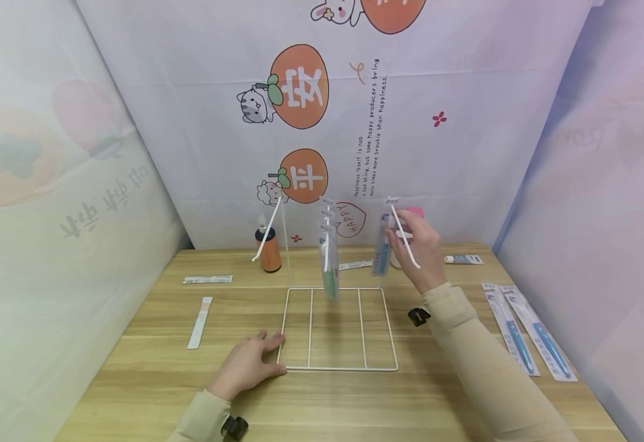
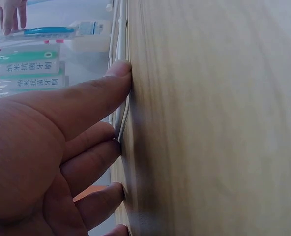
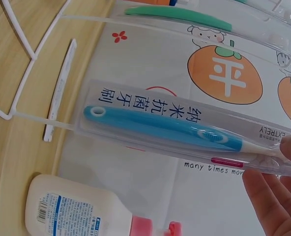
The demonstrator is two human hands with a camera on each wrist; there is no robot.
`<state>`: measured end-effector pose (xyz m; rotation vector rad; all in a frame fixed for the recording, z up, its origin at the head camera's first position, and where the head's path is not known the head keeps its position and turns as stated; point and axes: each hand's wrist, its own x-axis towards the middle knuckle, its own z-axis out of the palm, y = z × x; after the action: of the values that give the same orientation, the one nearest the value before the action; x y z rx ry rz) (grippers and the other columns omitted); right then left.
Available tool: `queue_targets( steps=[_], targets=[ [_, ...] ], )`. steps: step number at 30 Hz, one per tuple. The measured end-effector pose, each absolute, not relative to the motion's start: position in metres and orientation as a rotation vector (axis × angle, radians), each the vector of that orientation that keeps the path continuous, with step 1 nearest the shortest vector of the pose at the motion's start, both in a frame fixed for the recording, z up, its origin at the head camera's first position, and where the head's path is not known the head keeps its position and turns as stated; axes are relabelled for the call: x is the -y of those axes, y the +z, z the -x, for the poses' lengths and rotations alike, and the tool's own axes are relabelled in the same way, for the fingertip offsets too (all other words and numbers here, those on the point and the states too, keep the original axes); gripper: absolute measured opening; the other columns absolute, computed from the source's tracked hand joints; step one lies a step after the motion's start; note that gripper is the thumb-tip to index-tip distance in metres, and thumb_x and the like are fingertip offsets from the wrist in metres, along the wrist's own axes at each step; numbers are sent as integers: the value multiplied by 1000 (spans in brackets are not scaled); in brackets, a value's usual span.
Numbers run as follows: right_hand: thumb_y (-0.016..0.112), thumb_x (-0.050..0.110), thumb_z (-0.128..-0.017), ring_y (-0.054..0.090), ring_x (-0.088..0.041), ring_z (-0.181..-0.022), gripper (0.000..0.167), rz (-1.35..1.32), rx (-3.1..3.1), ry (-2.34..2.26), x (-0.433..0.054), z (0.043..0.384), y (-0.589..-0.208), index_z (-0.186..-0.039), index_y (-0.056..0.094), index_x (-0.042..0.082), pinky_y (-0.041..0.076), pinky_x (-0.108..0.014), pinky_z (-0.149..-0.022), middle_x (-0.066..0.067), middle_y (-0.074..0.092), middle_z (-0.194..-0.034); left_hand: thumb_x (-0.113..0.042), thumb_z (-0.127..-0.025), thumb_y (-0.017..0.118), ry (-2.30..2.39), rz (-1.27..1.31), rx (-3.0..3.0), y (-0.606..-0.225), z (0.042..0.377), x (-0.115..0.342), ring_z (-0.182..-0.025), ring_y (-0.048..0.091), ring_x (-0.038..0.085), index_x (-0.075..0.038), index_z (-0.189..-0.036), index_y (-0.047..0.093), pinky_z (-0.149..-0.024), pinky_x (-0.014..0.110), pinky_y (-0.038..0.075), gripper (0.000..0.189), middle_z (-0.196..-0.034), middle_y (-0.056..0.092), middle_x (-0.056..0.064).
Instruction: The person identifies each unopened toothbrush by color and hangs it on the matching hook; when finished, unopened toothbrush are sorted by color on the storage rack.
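My right hand pinches the upper end of a packaged blue toothbrush, thumb on one face and fingers on the other. The pack hangs upright beside the right prong of a white wire display rack. Several packaged toothbrushes with green handles hang from the middle prong; the left prong is bare. My left hand rests at the rack's front left corner, thumb and fingertips touching the base wire, as the left wrist view shows up close.
Two packaged blue toothbrushes lie at the right, with a toothpaste tube behind them. An orange bottle and a white bottle with a pink top stand behind the rack. Slim white packets lie left and behind.
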<state>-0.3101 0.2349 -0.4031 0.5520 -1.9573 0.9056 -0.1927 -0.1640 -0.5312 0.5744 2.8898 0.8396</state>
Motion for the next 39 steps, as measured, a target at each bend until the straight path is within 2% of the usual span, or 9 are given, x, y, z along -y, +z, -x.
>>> queue_targets(
  steps=[10, 12, 15, 19, 23, 25, 28, 34, 39],
  targets=[
    [82, 2, -94, 78, -39, -99, 38, -526, 1957, 957, -239, 308, -407, -130, 70, 2, 66, -48, -71, -20, 76, -115, -39, -88, 90, 830, -577, -2890, -532, 193, 164, -144, 49, 53, -9, -146, 68, -114, 69, 42, 69, -152, 60, 21],
    [83, 0, -93, 78, -40, -99, 40, -520, 1956, 966, -243, 308, -408, -131, 71, 3, 66, -43, -72, -21, 76, -115, -38, -88, 90, 830, -575, -2893, -532, 193, 164, -144, 50, 53, -9, -146, 69, -114, 69, 42, 68, -152, 60, 22],
    [82, -5, -92, 79, -41, -99, 44, -498, 1966, 994, -255, 305, -411, -133, 71, 4, 63, -26, -73, -22, 77, -117, -38, -88, 90, 825, -561, -2895, -533, 192, 164, -145, 49, 52, -9, -146, 69, -115, 68, 42, 68, -152, 59, 23],
    [83, -5, -91, 79, -40, -99, 46, -410, 2038, 972, -282, 301, -418, -134, 70, 4, 55, -8, -75, -21, 75, -127, -38, -87, 91, 829, -558, -2895, -532, 192, 163, -144, 50, 53, -9, -145, 69, -115, 68, 42, 69, -152, 59, 23],
    [84, 1, -92, 79, -40, -97, 47, -266, 2170, 933, -322, 293, -428, -137, 69, 6, 55, -8, -72, -19, 73, -135, -38, -86, 92, 836, -565, -2888, -531, 192, 162, -144, 50, 52, -8, -145, 69, -115, 68, 42, 69, -152, 60, 21],
    [83, 3, -94, 78, -42, -97, 51, -203, 2253, 997, -346, 288, -435, -142, 66, 7, 57, -12, -68, -21, 71, -137, -38, -87, 91, 834, -570, -2885, -532, 192, 162, -144, 50, 52, -8, -145, 69, -114, 68, 42, 69, -152, 60, 21],
    [79, 7, -99, 76, -36, -95, 54, -159, 2402, 1123, -386, 282, -446, -149, 59, 5, 60, -18, -65, -29, 64, -142, -38, -87, 91, 830, -576, -2886, -533, 192, 163, -144, 50, 53, -8, -145, 69, -114, 68, 43, 70, -151, 60, 22],
    [76, 23, -104, 70, -52, -110, 67, -106, 2714, 1249, -464, 274, -475, -156, 44, -6, 67, -38, -71, -44, 49, -147, -40, -87, 91, 833, -552, -2883, -530, 192, 162, -143, 50, 53, -8, -145, 69, -114, 69, 42, 70, -151, 57, 29],
    [77, 23, -102, 75, -34, -100, 72, 10, 2874, 1348, -499, 265, -496, -155, 43, -12, 67, -42, -78, -48, 50, -144, -39, -86, 92, 831, -552, -2876, -526, 191, 162, -143, 51, 54, -8, -146, 68, -113, 69, 42, 71, -151, 56, 32]
  ],
)
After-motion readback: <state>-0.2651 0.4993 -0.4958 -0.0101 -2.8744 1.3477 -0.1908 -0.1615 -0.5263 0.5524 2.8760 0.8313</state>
